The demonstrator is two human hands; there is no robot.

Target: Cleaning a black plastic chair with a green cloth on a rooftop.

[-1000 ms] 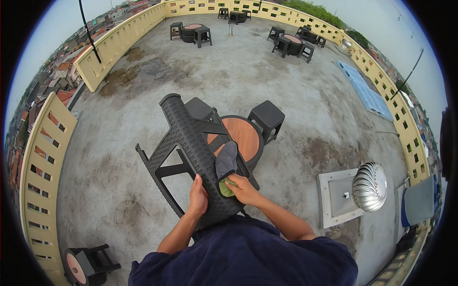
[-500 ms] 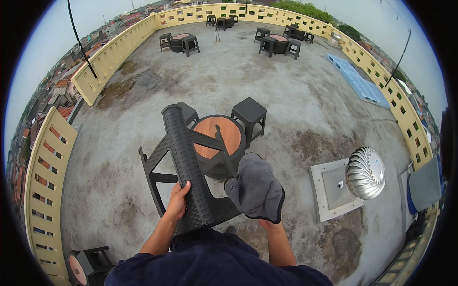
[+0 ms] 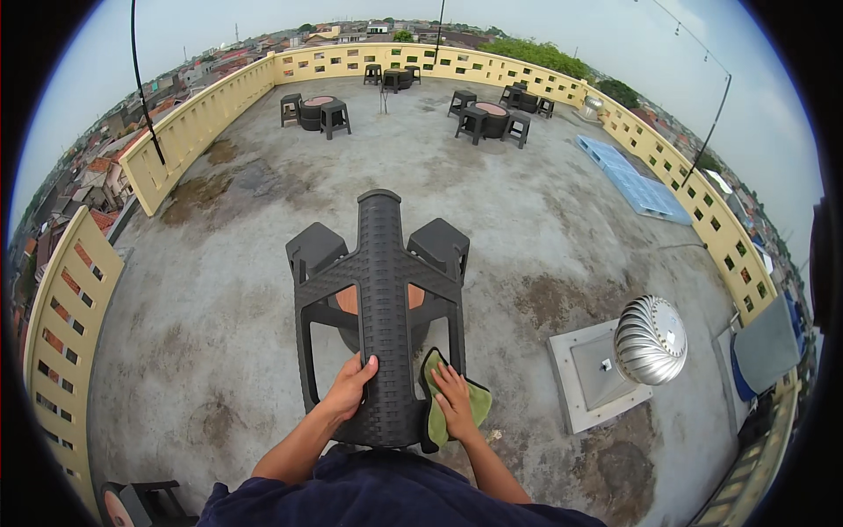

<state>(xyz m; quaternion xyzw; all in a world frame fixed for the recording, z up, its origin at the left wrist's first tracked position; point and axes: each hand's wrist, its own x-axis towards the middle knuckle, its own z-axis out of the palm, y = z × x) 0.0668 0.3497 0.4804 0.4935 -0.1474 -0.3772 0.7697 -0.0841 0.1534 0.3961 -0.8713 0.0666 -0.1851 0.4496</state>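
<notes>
A dark grey plastic stool [image 3: 383,299] with a basket-weave pattern is tilted up in front of me, one woven strip running away from my body and open frame sides flanking it. My left hand [image 3: 349,386] grips the strip's left edge near its lower end, thumb on top. At the stool's lower right side, my right hand [image 3: 452,400] presses on a green cloth [image 3: 479,402] with black edging, its fingers laid across it. Part of the cloth is tucked behind the frame.
Behind the stool are a round wood-topped table [image 3: 346,300] and two stools [image 3: 316,247]. A silver turbine vent [image 3: 650,340] on a square base stands to the right. Farther off are more table sets, a blue pallet [image 3: 632,180] and a yellow parapet [image 3: 198,105].
The stool has swung from a leftward slant to nearly straight ahead. My right hand has brought the cloth down against its side, showing green instead of grey.
</notes>
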